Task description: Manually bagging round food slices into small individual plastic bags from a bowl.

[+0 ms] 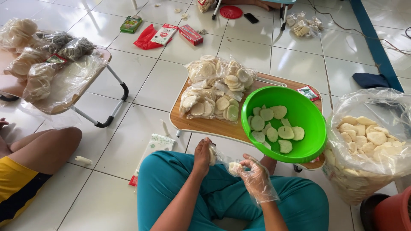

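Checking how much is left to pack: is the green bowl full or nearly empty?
Nearly empty: the green bowl holds about a dozen crackers in a loose layer, green bottom showing between them.

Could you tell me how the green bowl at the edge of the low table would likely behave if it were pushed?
The green bowl would probably slide easily: it looks like thin, smooth plastic and holds only a few pale crackers. It may tip, since its rim overhangs the edge of the low table. It seems light for its size.

We have one head-worn view, looking steeply down from close above our lap, worktop (201, 124) ahead, tiled floor (141, 77) beyond.
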